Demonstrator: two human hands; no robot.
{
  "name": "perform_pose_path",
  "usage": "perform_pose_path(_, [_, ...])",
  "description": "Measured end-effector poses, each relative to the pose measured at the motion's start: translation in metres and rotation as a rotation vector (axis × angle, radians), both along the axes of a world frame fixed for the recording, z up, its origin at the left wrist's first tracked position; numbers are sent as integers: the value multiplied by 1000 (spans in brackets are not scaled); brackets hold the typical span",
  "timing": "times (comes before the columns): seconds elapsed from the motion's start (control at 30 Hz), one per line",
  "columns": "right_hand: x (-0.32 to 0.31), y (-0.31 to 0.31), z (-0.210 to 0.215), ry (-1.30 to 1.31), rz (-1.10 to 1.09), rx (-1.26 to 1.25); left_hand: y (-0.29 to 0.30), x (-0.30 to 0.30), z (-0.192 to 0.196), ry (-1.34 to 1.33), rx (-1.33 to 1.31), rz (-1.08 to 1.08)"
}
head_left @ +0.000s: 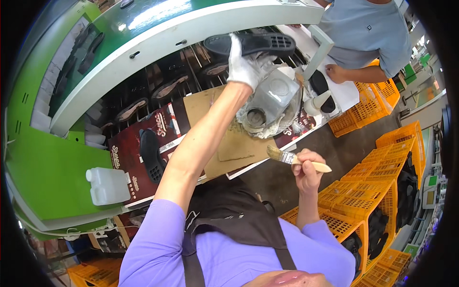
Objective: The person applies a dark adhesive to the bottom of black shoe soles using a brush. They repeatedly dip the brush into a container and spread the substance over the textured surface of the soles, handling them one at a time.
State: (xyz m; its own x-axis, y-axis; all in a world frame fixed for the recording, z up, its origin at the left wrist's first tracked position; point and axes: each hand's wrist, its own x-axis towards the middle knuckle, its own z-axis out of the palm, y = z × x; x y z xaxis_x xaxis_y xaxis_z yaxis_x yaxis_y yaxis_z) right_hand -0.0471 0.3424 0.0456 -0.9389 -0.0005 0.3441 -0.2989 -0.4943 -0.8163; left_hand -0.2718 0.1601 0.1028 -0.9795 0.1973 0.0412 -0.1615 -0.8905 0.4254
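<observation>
My left hand (243, 67), in a white glove, grips a black shoe sole (260, 44) by its edge, thumb laid across it. The sole is raised at the front of the machine opening, its gridded end to the right. My right hand (308, 171), bare, is closed around the pale wooden handle of a flat paintbrush (283, 155). The bristles point left, apart from everything. Between the hands stands a greyish plastic container (277, 93) with a round opening, wrapped in crumpled film. Brown cardboard (239, 143) lies under and beside it.
A second black sole (152, 155) and a white jug (109, 185) are at the left. Several shoe parts (174, 88) lie on the machine's rods. A white bottle (316, 104) stands near a co-worker (366, 33). Orange crates (363, 191) line the right side.
</observation>
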Motion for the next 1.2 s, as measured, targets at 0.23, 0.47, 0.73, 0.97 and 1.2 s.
perform_pose_path(0.23, [-5, 7, -12, -14, -16, -63, -2, 29, -23, -34, -82, -71])
perform_pose_path(0.47, [-5, -11, -18, 3, 58, -88, -22, 72, -7, 75, -326, -13])
perform_pose_path(0.73, [3, -21, -11, 15, 95, -85, -42, 79, -1, 135, -345, 119])
perform_pose_path(0.97, [9, -24, -10, 15, 89, -86, -47, 55, 18, 219, -360, 199])
perform_pose_path(1.2, [9, -30, -8, -41, 98, -74, -50, 40, 22, 234, -415, 294])
